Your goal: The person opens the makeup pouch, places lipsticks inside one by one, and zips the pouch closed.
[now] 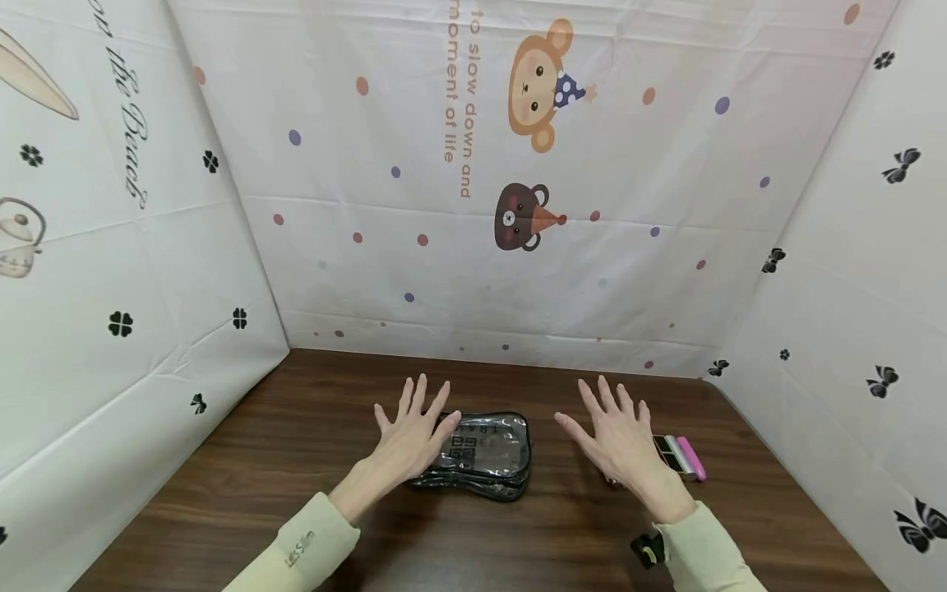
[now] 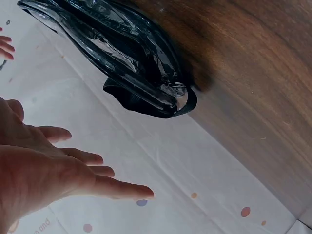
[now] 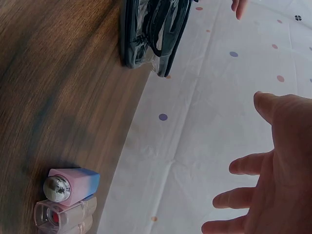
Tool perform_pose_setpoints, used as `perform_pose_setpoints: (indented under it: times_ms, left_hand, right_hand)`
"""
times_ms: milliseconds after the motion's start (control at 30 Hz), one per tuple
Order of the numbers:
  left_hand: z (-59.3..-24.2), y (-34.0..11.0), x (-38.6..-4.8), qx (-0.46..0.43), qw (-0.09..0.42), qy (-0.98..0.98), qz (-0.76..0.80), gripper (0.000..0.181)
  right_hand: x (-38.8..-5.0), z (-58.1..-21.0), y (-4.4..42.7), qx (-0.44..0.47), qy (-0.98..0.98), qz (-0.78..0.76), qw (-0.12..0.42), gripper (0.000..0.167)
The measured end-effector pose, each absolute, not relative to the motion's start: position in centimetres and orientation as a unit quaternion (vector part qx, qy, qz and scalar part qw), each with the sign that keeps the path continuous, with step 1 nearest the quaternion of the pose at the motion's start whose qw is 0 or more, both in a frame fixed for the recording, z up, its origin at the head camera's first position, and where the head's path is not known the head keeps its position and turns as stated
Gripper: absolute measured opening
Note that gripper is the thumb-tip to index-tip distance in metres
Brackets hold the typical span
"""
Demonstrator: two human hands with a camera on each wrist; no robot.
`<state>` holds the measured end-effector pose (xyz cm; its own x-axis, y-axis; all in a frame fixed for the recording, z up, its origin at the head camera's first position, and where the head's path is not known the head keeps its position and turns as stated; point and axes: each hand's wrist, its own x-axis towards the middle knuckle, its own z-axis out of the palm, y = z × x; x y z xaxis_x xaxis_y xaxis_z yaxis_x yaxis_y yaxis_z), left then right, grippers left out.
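A clear, black-trimmed zip pouch [image 1: 491, 448] lies on the brown table, its side and black strap showing in the left wrist view [image 2: 126, 56]. Fingers spread, my left hand [image 1: 408, 442] hovers over the pouch's left end and hides part of it; a gap below the hand shows in the left wrist view. My right hand [image 1: 621, 440], also spread and holding nothing, is raised to the right of the pouch. Beside and partly behind it are small cosmetics: a pink tube-like item [image 1: 691, 458], a dark-panelled case [image 1: 669, 452], and a pink-and-blue bottle [image 3: 83, 185].
Clear-capped tubes [image 3: 73, 214] lie against the pink-and-blue bottle. White printed cloth [image 1: 444, 271] walls in the table [image 1: 311, 427] at the back and both sides. A black strap-like piece [image 1: 648, 549] shows at the right sleeve cuff.
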<state>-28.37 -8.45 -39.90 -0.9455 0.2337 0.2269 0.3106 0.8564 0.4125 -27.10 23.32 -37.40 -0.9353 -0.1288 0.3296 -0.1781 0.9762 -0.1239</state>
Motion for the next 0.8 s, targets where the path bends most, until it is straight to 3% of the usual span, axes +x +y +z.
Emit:
perform_pose_setpoints:
  times_ms: [133, 367, 533, 800]
  left_hand:
    - [-39.9, -8.6, -28.5, -0.159, 0.098, -0.955, -0.232, 0.062]
    - [-40.1, -10.0, -29.8, -0.272, 0.169, -0.92, -0.226, 0.021]
    - [-40.6, -11.7, -30.9, -0.327, 0.181, -0.913, -0.167, 0.033]
    - [-41.3, -13.7, -32.1, -0.321, 0.142, -0.933, -0.086, 0.038]
  right_hand:
    - [-27.0, -37.3, 23.3, 0.078, -0.981, 0.076, 0.161, 0.083]
    - [-27.0, -37.3, 23.4, 0.08, -0.98, 0.075, 0.165, 0.082]
    - [-27.0, -37.4, 23.5, 0.081, -0.982, 0.077, 0.155, 0.082]
    - [-26.9, -37.1, 23.8, 0.078, -0.981, 0.072, 0.161, 0.079]
